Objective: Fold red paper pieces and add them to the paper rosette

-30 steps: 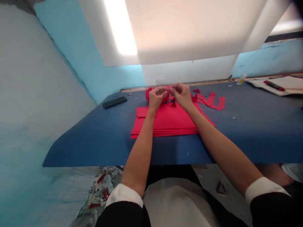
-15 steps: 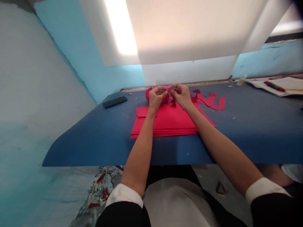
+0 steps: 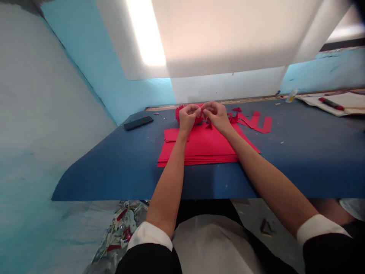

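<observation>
My left hand (image 3: 188, 115) and my right hand (image 3: 216, 113) meet above the far side of a stack of red paper (image 3: 211, 146). Between their fingertips is a small red paper piece (image 3: 201, 110), pinched from both sides; its folds are too small to make out. Behind my left hand, partly hidden by it, sits a round red spiky folded-paper model (image 3: 178, 113). Folded red triangles (image 3: 209, 125) lie just below my right hand, and others are beside it to the right. A smaller red paper rectangle (image 3: 172, 135) rests on the stack's left corner.
A black phone (image 3: 138, 123) lies left on the blue tabletop (image 3: 114, 163). Red paper strips (image 3: 258, 122) are to the right. Farther right are a small glue bottle (image 3: 291, 96) and a marker (image 3: 331, 103) on an open notebook (image 3: 349, 101). Litter (image 3: 125, 224) covers the floor below left.
My right hand's fingers have shifted slightly to the left around the red paper piece. My left hand is nearly in the same place, and the things on the table have not moved.
</observation>
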A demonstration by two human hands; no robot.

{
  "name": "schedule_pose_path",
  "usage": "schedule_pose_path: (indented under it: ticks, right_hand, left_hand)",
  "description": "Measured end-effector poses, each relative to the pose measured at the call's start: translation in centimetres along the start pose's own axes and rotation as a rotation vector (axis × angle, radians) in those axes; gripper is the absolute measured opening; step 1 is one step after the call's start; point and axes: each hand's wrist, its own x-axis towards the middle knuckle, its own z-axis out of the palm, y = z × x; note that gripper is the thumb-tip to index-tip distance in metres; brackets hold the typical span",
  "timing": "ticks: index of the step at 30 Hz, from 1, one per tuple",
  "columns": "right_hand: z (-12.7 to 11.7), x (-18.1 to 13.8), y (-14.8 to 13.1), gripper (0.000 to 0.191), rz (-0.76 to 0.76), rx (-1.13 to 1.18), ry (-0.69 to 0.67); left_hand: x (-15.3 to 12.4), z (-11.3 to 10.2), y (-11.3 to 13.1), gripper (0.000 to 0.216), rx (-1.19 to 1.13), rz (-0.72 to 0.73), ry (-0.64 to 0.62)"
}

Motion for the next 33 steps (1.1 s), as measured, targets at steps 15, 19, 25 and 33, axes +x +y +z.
schedule_pose_path:
  ticks: [15, 19, 25, 33]
  right_hand:
    - [-0.4, 0.6, 0.6, 0.020, 0.017, -0.076, 0.032]
    - [-0.5, 0.8, 0.7, 0.016, -0.021, -0.154, 0.046]
    - [-0.2, 0.7, 0.2, 0.014, -0.046, -0.245, 0.090]
    - [0.0, 0.3, 0.0, 0.011, -0.039, -0.326, 0.137]
  left_hand:
    - [-0.2, 0.0, 0.6, 0.018, 0.093, 0.016, -0.024]
    - [-0.3, 0.2, 0.9, 0.017, 0.078, 0.010, -0.031]
    - [-0.4, 0.4, 1.2, 0.018, 0.049, -0.019, -0.014]
    - [-0.6, 0.6, 1.6, 0.025, 0.087, -0.037, -0.012]
